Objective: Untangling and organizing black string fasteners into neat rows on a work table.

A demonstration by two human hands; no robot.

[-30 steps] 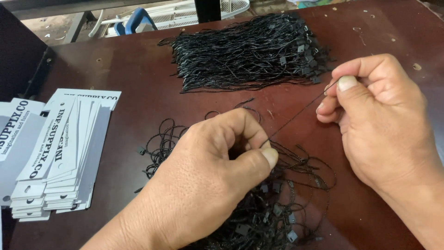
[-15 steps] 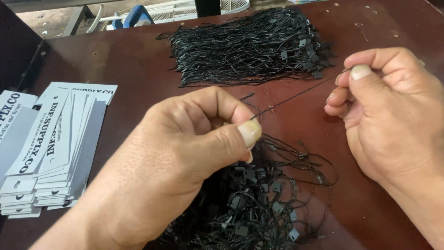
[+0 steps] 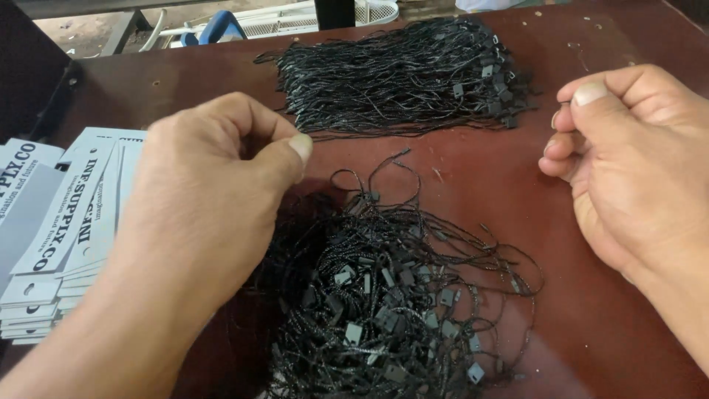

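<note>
- Since the earlier frame the taut cord between the hands is gone; the left hand (image 3: 214, 199) has slid left, the right hand (image 3: 628, 159) right.
- Left hand pinches shut at the loose cords (image 3: 384, 295), mid-bench near the front edge; whether it holds one, I can't tell.
- Right hand curls loosely, apparently empty.
- Cords look light, limp, tangle-prone; best taken by a plastic end.
- Neat bundle (image 3: 399, 77) lies at the back edge.
- White tags (image 3: 66, 229), black-printed, stack at the left edge.

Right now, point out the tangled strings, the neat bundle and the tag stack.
tangled strings (image 3: 399, 295), head view, middle of the pile
neat bundle (image 3: 399, 77), head view, middle of the strands
tag stack (image 3: 55, 244), head view, top tag's face
</note>
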